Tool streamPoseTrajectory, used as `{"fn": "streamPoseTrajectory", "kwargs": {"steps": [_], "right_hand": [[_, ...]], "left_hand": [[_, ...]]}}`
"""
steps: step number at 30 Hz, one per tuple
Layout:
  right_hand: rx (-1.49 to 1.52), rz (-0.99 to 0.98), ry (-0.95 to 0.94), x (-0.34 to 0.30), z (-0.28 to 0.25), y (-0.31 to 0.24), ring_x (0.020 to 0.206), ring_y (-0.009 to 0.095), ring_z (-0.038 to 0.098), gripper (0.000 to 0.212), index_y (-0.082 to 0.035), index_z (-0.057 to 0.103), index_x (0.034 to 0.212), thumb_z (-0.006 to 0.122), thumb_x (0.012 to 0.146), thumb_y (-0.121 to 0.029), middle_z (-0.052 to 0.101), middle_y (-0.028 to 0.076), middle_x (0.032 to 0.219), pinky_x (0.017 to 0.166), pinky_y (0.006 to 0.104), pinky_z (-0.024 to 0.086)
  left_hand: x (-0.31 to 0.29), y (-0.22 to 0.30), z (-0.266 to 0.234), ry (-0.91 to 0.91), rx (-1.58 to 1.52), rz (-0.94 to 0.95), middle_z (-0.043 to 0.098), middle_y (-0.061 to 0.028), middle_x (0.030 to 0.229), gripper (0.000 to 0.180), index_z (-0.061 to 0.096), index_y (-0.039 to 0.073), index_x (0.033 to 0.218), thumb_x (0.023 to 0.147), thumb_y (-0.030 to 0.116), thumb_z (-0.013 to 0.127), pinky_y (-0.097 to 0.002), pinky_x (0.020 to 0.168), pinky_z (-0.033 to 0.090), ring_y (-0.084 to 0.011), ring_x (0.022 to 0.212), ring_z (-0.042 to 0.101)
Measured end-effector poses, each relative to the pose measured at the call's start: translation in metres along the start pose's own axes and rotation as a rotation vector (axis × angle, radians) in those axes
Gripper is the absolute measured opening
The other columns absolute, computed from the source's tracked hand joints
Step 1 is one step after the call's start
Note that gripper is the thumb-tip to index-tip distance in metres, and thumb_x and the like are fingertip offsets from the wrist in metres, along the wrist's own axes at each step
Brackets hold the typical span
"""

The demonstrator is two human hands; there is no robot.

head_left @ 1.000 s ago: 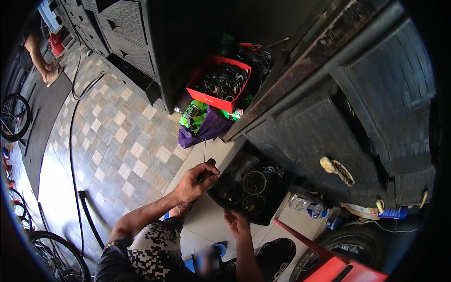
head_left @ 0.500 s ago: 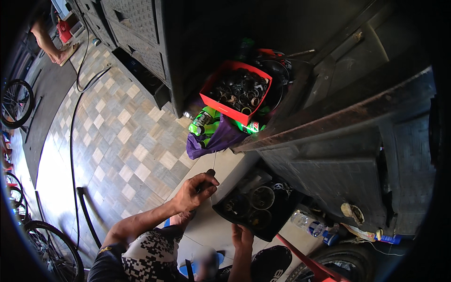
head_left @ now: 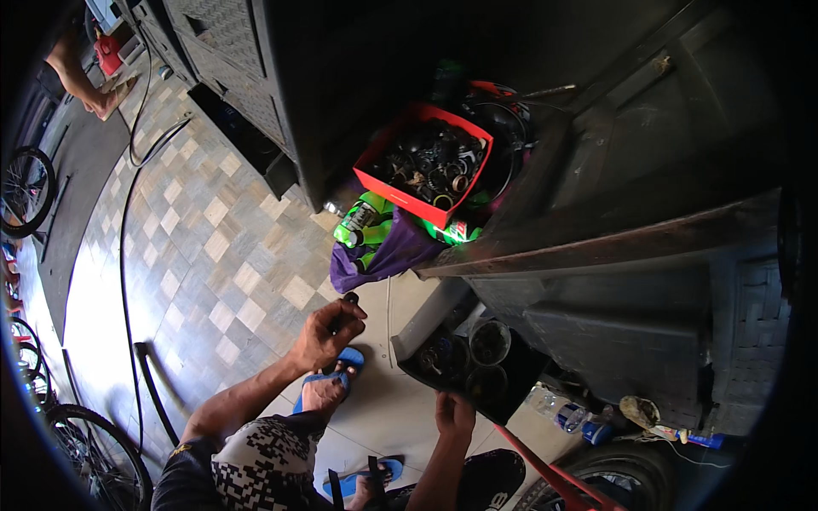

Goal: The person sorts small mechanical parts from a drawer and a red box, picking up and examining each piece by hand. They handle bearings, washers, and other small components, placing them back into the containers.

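My left hand (head_left: 328, 330) is closed over the floor, left of a pulled-out black drawer (head_left: 413, 347). A dark rounded end of a thing, perhaps a handle (head_left: 351, 297), pokes out past its fingers, the rest hidden in my grip. My right hand (head_left: 454, 414) grips the drawer's near edge, fingertips over the rim. Inside the drawer stand round tubs; one clear tub (head_left: 490, 341) sits toward the back, and a darker tub (head_left: 486, 384) sits nearer my right hand. Small dark parts (head_left: 443, 353) lie at the left, too shadowed to name.
A red box (head_left: 409, 198) of small dark parts rests above green bottles (head_left: 365, 223) and a purple cloth (head_left: 379, 260). The black cabinet (head_left: 588, 315) rises on the right. Bicycle wheels (head_left: 94, 451) stand lower left. A hose (head_left: 126, 255) crosses the tiles; another person's leg (head_left: 78, 81) shows upper left.
My left hand has moved left, away from the drawer, still closed on the dark thing. My right hand keeps its place at the drawer edge. The view has shifted slightly.
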State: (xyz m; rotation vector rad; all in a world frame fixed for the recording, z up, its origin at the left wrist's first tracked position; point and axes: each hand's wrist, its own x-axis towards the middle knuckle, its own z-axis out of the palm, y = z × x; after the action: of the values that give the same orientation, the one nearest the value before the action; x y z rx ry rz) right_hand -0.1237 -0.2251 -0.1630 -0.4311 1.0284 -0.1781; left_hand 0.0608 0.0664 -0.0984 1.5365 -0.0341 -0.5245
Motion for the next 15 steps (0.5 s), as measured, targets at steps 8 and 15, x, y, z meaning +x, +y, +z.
{"fn": "streamPoseTrajectory", "kwargs": {"steps": [8, 15], "right_hand": [[0.031, 0.231, -0.006, 0.079, 0.023, -0.061, 0.119, 0.033, 0.063, 0.04, 0.0, 0.065, 0.123, 0.057, 0.086, 0.012, 0.067, 0.013, 0.123, 0.076, 0.027, 0.066], [-0.126, 0.128, -0.139, 0.069, 0.03, -0.069, 0.11, 0.025, 0.07, 0.022, 0.0, 0.068, 0.113, 0.061, 0.092, 0.0, 0.07, 0.015, 0.118, 0.091, 0.0353, 0.06]], "left_hand": [[0.071, 0.012, 0.011, 0.117, -0.013, 0.172, 0.065, 0.0018, 0.091, 0.021, 0.066, 0.002, 0.106, 0.102, 0.023, 0.065, -0.0238, 0.074, 0.047, -0.005, 0.085, 0.056], [0.162, 0.041, 0.026, 0.076, -0.151, -0.176, 0.049, 0.0006, 0.063, 0.072, 0.071, -0.003, 0.1, 0.094, 0.068, 0.059, -0.0297, 0.05, 0.036, -0.0124, 0.051, 0.045]]}}
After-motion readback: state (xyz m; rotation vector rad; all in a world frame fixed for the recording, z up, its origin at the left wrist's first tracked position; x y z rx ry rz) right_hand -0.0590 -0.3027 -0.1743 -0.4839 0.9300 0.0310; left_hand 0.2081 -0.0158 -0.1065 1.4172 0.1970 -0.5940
